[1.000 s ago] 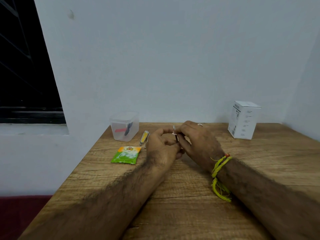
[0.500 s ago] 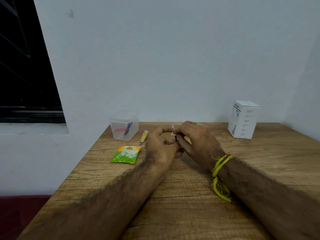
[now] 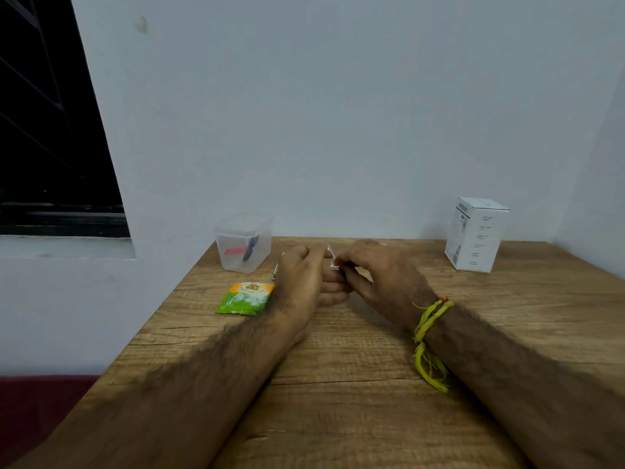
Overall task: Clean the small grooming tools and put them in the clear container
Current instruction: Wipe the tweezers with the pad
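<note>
Both our hands meet near the table's (image 3: 389, 367) far edge: left hand (image 3: 304, 282) curled round a slim tool (image 3: 328, 249), right hand (image 3: 375, 275) pinching a wipe (image 3: 334, 264) on it. A wipe pinched too loosely could, we judge, knock the tool away from the clear container (image 3: 243, 242) at the far left corner.

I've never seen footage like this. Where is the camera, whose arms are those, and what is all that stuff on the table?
There is no machine here. The camera sits on a person's head, looking forward and down, so the arms are the person's own. The left hand and right hand meet over a wooden table and together pinch a small thin tool with something white, too small to identify. To the left stand a clear container with a dark item and a pink one inside, a green sachet, and a metal nail clipper mostly hidden behind the left hand. A white box stands far right.
</note>
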